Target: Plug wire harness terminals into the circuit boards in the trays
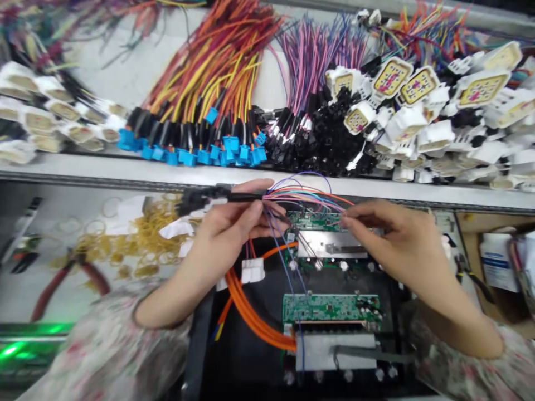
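Note:
A wire harness (246, 196) with a black sleeve lies across my left hand (234, 223), pinched between thumb and fingers; a dark connector (200, 199) sticks out at its left end. Thin coloured wires (305, 195) fan out to the right, and my right hand (388, 234) is closed in a pinch on their far ends. Several purple wires (284, 250) hang loose below. Underneath, two green circuit boards (330, 309) with metal plates sit in a black case (251, 367). Thick orange cables (246, 314) run to the lower board.
Behind a metal ledge (146, 170) lie bundles with blue plugs (188, 157), white connectors (409, 125) and purple-pink wires (307, 67). At left are red-handled pliers (52, 289) and a heap of rubber bands (142, 234). A white bottle (497, 259) stands at right.

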Action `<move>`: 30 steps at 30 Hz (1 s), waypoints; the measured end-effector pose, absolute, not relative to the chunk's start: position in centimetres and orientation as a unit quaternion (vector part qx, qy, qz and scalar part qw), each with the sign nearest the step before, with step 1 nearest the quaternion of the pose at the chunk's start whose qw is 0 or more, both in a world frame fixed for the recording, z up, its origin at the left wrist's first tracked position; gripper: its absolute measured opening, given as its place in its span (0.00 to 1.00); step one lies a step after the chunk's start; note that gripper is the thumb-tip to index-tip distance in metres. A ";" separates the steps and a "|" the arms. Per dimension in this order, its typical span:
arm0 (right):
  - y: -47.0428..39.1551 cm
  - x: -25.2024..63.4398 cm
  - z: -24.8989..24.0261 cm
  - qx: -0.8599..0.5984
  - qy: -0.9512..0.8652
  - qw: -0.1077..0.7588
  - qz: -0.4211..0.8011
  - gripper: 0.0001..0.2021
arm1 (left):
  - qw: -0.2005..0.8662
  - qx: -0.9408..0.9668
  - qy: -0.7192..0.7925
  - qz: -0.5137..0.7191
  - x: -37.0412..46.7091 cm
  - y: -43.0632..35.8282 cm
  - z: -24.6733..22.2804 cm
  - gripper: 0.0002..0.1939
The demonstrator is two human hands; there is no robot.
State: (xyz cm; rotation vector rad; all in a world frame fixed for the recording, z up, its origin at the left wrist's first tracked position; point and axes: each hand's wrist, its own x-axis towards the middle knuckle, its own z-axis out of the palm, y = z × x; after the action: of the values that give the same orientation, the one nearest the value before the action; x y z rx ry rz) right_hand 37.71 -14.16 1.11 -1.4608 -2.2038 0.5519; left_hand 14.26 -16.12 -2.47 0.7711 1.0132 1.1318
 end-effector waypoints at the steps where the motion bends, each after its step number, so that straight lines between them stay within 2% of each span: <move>1: -14.1 37.7 0.8 -0.521 -0.799 0.213 0.209 0.04 | 0.661 0.337 0.449 0.499 14.2 -16.1 -2.4 0.10; 10: -13.9 38.2 -0.7 -0.475 -0.828 0.189 0.228 0.06 | 0.629 0.325 0.550 0.443 14.6 -16.3 -0.9 0.08; 30: -13.9 38.3 -1.0 -0.437 -0.863 0.176 0.184 0.07 | 0.630 0.286 0.572 0.440 14.7 -15.9 -0.7 0.04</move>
State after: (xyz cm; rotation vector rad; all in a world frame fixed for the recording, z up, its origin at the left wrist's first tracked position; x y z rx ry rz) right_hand 38.28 -13.91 -1.01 -1.2383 -2.4428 0.5205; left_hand 14.66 -15.87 -0.65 0.6550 1.3108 1.0073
